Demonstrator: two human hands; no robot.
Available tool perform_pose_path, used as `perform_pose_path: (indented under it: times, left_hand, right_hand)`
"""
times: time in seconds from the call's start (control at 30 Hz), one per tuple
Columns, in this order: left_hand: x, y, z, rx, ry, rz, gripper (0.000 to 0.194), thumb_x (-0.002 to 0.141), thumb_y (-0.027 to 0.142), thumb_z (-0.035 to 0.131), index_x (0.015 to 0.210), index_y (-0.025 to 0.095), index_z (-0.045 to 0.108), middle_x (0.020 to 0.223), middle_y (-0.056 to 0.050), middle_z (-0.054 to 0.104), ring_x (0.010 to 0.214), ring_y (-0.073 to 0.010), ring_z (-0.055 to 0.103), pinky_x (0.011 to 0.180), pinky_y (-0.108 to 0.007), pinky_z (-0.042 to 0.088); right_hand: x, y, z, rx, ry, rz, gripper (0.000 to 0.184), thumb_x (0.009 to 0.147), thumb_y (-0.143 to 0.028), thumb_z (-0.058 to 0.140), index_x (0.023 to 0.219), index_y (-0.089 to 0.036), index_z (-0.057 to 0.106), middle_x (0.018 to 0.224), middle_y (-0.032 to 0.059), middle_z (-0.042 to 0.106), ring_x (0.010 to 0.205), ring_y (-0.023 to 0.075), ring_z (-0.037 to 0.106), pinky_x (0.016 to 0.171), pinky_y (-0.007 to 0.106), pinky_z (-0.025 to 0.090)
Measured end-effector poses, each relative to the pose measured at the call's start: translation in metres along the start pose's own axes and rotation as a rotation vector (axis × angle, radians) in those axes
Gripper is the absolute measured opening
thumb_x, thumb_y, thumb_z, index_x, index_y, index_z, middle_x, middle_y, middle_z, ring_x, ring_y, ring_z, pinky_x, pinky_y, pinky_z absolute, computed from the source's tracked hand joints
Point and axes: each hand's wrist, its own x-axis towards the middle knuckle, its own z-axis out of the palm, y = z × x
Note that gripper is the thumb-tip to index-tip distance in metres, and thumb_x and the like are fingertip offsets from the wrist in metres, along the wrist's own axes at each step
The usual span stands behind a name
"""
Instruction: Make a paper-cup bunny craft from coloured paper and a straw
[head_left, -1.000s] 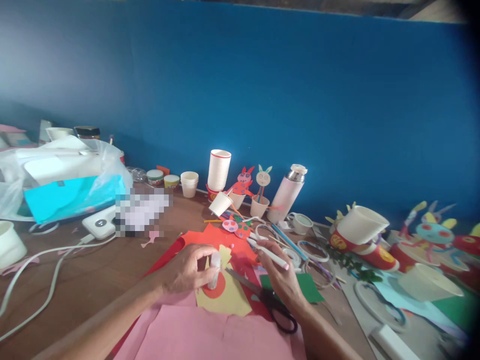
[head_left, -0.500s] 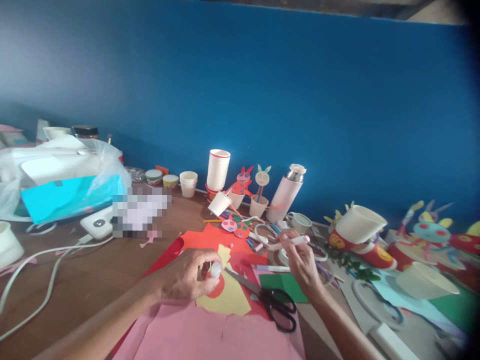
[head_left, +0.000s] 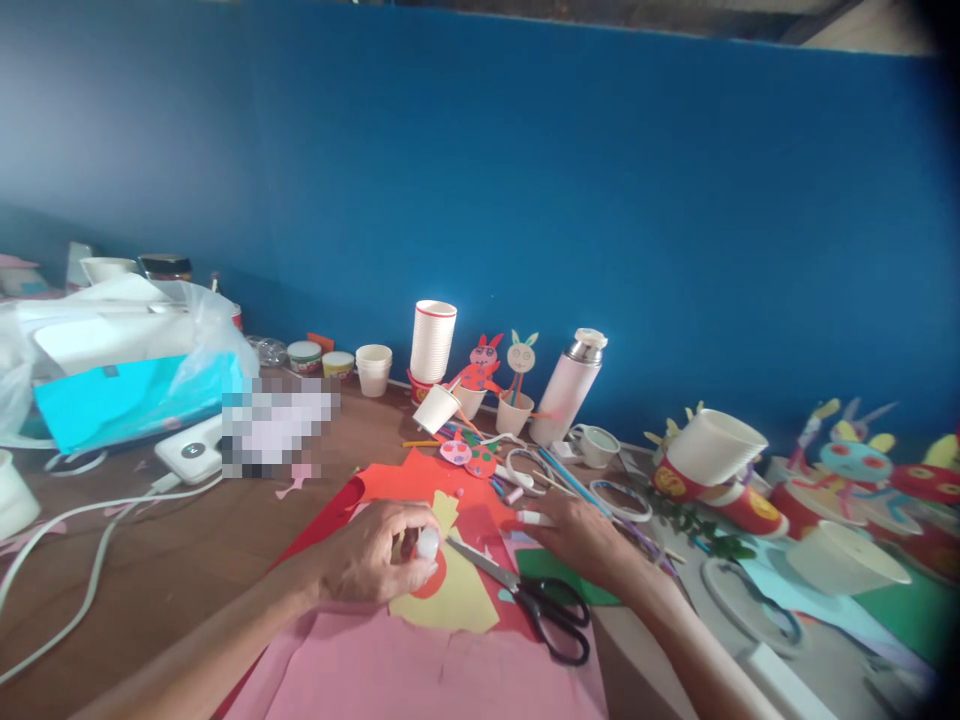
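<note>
My left hand [head_left: 375,550] curls over the yellow paper, its thumb and fingers closed around a small white round object [head_left: 428,543] whose kind I cannot make out. Below its fingertips, part of an orange-red disc [head_left: 432,578] shows on the yellow paper [head_left: 457,600]. Black-handled scissors [head_left: 551,605] lie open, with their tips close to the left hand. Reaching low over the papers, my right hand [head_left: 581,540] has a white marker [head_left: 532,518] at its fingertips; the rest of the marker is hidden. Green paper [head_left: 540,563] lies partly under that hand.
Pink paper [head_left: 435,670] covers the near edge. Behind stand stacked paper cups [head_left: 433,340], paper rabbit figures [head_left: 523,355], a pink thermos [head_left: 566,395] and a mug [head_left: 598,447]. White cables [head_left: 97,570] and a power bank [head_left: 191,450] lie left. Paper-cup crafts [head_left: 712,445] crowd the right.
My right hand has moved left and down with the marker, from above the pens to low over the papers. The left hand keeps its hold on the white round object.
</note>
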Motion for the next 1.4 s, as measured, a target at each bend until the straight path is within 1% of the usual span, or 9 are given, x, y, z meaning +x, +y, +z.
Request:
perform_pose_path:
  times: [0.13,0.27,0.47,0.67,0.83,0.93,1.07,1.2,1.4]
  left_hand:
    - [-0.002,0.005,-0.003,0.010,0.009,0.020,0.004,0.066,0.020,0.051,0.065,0.019,0.055,0.062,0.003,0.052,0.052,-0.0090,0.041,0.049,-0.020,0.028]
    - [-0.004,0.014,-0.009,-0.016,-0.015,0.032,0.008,0.067,0.020,0.051,0.071,0.019,0.057,0.067,0.001,0.054,0.056,-0.0100,0.044,0.052,-0.020,0.031]
    - [-0.003,0.015,-0.008,-0.080,-0.013,0.011,0.014,0.068,0.021,0.053,0.079,0.019,0.060,0.072,0.000,0.053,0.061,-0.0120,0.046,0.057,-0.021,0.034]
    - [-0.001,0.006,-0.005,-0.107,-0.015,-0.027,0.030,0.066,0.036,0.062,0.092,0.020,0.060,0.075,0.001,0.049,0.062,-0.0119,0.043,0.058,-0.022,0.035]
    - [-0.004,0.004,-0.009,-0.289,0.071,0.000,0.043,0.074,0.053,0.047,0.098,0.019,0.058,0.086,-0.003,0.052,0.075,-0.0162,0.047,0.069,-0.027,0.037]
    - [-0.003,0.001,-0.010,-0.450,0.176,-0.041,0.045,0.079,0.055,0.038,0.095,0.017,0.058,0.083,-0.004,0.054,0.076,-0.0162,0.048,0.071,-0.027,0.037]
    - [0.003,-0.010,-0.014,-0.679,0.345,-0.158,0.047,0.086,0.050,0.030,0.084,0.014,0.059,0.074,-0.004,0.056,0.064,-0.0128,0.048,0.057,-0.024,0.037]
    - [0.012,-0.023,-0.016,-0.833,0.475,-0.288,0.034,0.079,0.046,0.049,0.077,0.013,0.058,0.064,-0.001,0.055,0.052,-0.0087,0.046,0.049,-0.021,0.035]
    - [0.018,-0.035,-0.010,-0.854,0.354,-0.262,0.031,0.068,0.035,0.067,0.088,0.013,0.058,0.060,0.002,0.056,0.049,-0.0073,0.045,0.044,-0.019,0.033]
  right_hand:
    - [0.001,0.008,-0.005,-0.070,0.078,0.164,0.023,0.082,-0.030,0.045,0.097,-0.024,0.063,0.088,0.0051,0.067,0.076,0.0207,0.062,0.061,0.025,0.040]
    - [0.001,0.023,-0.012,-0.107,0.192,0.252,0.027,0.086,-0.034,0.040,0.084,-0.020,0.062,0.073,0.0051,0.065,0.066,0.0188,0.060,0.056,0.023,0.037]
    - [0.001,0.036,-0.004,-0.153,0.232,0.296,0.022,0.083,-0.029,0.044,0.089,-0.022,0.064,0.080,0.0047,0.065,0.074,0.0197,0.061,0.059,0.023,0.038]
    - [0.011,0.011,0.018,-0.144,0.132,0.082,0.033,0.079,-0.010,0.041,0.097,-0.026,0.064,0.091,0.0042,0.061,0.087,0.0179,0.057,0.071,0.024,0.040]
    - [0.024,0.006,0.029,-0.285,0.023,0.071,0.031,0.080,-0.010,0.044,0.097,-0.025,0.064,0.092,0.0062,0.059,0.085,0.0191,0.056,0.066,0.025,0.040]
    - [0.031,0.004,0.024,-0.276,0.065,0.025,0.025,0.078,-0.011,0.048,0.092,-0.023,0.064,0.099,0.0070,0.059,0.095,0.0212,0.054,0.072,0.026,0.040]
    - [0.038,-0.026,0.014,-0.140,0.140,0.000,0.023,0.076,-0.011,0.049,0.095,-0.019,0.060,0.090,0.0071,0.064,0.086,0.0207,0.058,0.070,0.027,0.040]
    - [0.048,-0.071,0.015,0.107,0.118,-0.040,0.017,0.079,-0.021,0.051,0.095,-0.021,0.059,0.074,0.0026,0.066,0.066,0.0172,0.060,0.059,0.024,0.039]
    - [0.061,-0.093,0.034,0.472,0.069,-0.027,0.014,0.082,-0.027,0.049,0.078,-0.018,0.059,0.064,-0.0011,0.061,0.056,0.0115,0.056,0.050,0.018,0.036]
